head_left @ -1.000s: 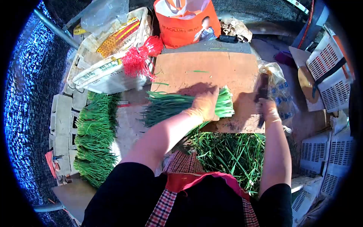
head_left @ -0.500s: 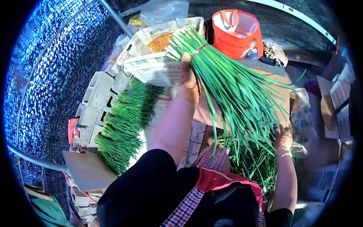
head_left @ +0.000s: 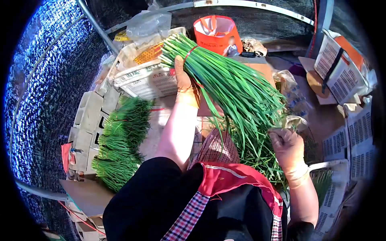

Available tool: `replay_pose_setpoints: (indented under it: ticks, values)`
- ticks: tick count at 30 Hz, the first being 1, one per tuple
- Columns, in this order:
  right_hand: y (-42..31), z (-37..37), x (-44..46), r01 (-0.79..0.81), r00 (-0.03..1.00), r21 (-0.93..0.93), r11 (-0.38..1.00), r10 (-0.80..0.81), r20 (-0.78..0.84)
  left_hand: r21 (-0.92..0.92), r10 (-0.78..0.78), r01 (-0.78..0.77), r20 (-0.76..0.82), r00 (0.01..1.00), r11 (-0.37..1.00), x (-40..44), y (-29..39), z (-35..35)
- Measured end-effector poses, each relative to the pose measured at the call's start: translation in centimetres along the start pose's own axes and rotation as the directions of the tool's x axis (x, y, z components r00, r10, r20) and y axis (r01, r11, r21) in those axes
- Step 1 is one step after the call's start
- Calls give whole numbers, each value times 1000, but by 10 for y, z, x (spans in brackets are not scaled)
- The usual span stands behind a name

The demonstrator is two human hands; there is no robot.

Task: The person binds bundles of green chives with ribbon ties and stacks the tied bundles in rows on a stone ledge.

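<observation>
My left hand (head_left: 185, 82) is wrapped round a large bundle of garlic chives (head_left: 235, 84), close to its pale cut ends. A red band (head_left: 190, 52) circles the stalks just above my thumb. The leaves fan out to the right and droop at their tips. Beside those tips, my right hand (head_left: 288, 149) is closed with its fingers bent together; what they hold, if anything, cannot be made out. Both hands look covered by thin gloves. Below the bundle, loose green leaves (head_left: 261, 162) lie by my lap.
Several tied chive bundles (head_left: 120, 136) lie in a row at left, beside pale blocks (head_left: 86, 114). A white plastic crate (head_left: 140, 84) stands ahead, with an orange-red bag (head_left: 219, 38) behind. More white crates (head_left: 335, 68) stand at right. Cardboard (head_left: 86, 195) lies lower left.
My right hand has come out from beside the leaf tips, moving up and slightly left, fingers now bent. The view has turned right; my left hand keeps its hold on the chives.
</observation>
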State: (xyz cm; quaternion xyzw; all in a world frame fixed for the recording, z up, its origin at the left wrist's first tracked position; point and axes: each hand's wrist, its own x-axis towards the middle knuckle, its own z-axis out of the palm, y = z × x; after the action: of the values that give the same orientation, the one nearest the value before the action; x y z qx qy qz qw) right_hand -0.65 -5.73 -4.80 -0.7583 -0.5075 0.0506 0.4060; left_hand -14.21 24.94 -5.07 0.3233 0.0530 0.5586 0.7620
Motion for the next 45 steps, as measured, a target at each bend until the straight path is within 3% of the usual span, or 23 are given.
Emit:
replay_pose_setpoints:
  ticks: [2, 4, 5, 7, 10, 12, 14, 17, 20, 22, 23, 24, 27, 28, 30, 31, 32, 34, 35, 39, 40, 43, 45]
  values:
    - [1, 0, -18, -56, 997, -148, 987, 62, 36, -16, 41, -39, 123, 992, 999, -14, 5, 17]
    - [3, 1, -33, -76, 997, 31, 997, 76, 10, -4, 0, 0, 59, 998, 1000, -28, 11, 26]
    - [7, 4, -38, -78, 997, 30, 996, 78, 4, -16, -24, 26, 126, 992, 1000, -25, 11, 17]
    - [11, 10, -46, -135, 990, 293, 947, 140, 4, -34, -25, 30, 133, 991, 999, -33, 13, 25]
    - [0, 10, -54, -217, 974, 450, 866, 222, 42, -74, -31, 41, 129, 991, 996, -38, 13, 29]
    - [-1, 12, -57, -203, 976, 489, 849, 216, 31, -113, -65, 88, 193, 979, 990, -42, 15, 33]
    - [-12, 6, -57, -293, 956, 381, 877, 271, 112, -100, -84, 104, 186, 979, 990, -48, 18, 39]
    - [-11, 15, -60, -297, 947, 579, 759, 313, 75, 30, 59, -63, 134, 989, 998, -57, 21, 48]
    - [-14, 19, -62, -239, 948, 695, 679, 319, 14, -33, 20, -14, 183, 983, 999, -64, 23, 54]
    - [-6, 21, -64, -213, 963, 572, 792, 270, -15, -73, 44, -32, 157, 987, 997, -62, 20, 55]
    - [0, 27, -65, -103, 979, 616, 781, 190, -77, -78, -19, 33, 178, 984, 996, -65, 20, 53]
    - [0, 25, -67, -103, 977, 617, 780, 195, -83, -112, -40, 59, 164, 986, 992, -63, 18, 53]
    - [-26, 12, -75, 113, 976, 760, 640, 70, -204, -39, -24, 29, 126, 992, 999, -54, 8, 39]
    - [-33, 1, -80, 59, 977, 819, 571, 134, -164, -79, -67, 76, 112, 992, 994, -55, 5, 37]
    - [-9, -4, -82, -26, 966, 797, 603, 222, -137, -109, -70, 87, 147, 987, 990, -52, 1, 28]
    - [9, -2, -83, -46, 978, 586, 809, 157, -139, -85, -59, 59, 13, 998, 995, -55, 0, 31]
    - [26, 1, -86, -162, 974, 549, 820, 222, -44, -116, -26, 40, 123, 992, 992, -47, -1, 21]
    - [19, -25, -87, -398, 916, 285, 872, 365, 165, -175, -45, 68, 133, 990, 982, -42, -2, 14]
    - [14, -32, -88, -350, 936, 342, 872, 338, 95, -141, -27, 55, 195, 980, 988, -41, -1, 12]
    - [-7, -60, -74, -403, 913, 525, 750, 371, 170, -148, -77, 110, 215, 974, 983, -54, 0, 23]
    - [-7, -57, -70, -402, 913, 527, 749, 371, 168, -88, -27, 45, 189, 982, 995, -53, 0, 25]
    - [-11, -51, -56, -390, 921, 378, 840, 365, 138, -14, 24, -22, 168, 986, 1000, -50, -3, 24]
    - [-3, -35, -52, -259, 965, 257, 931, 258, 37, -6, 22, -21, 166, 986, 1000, -51, -2, 22]
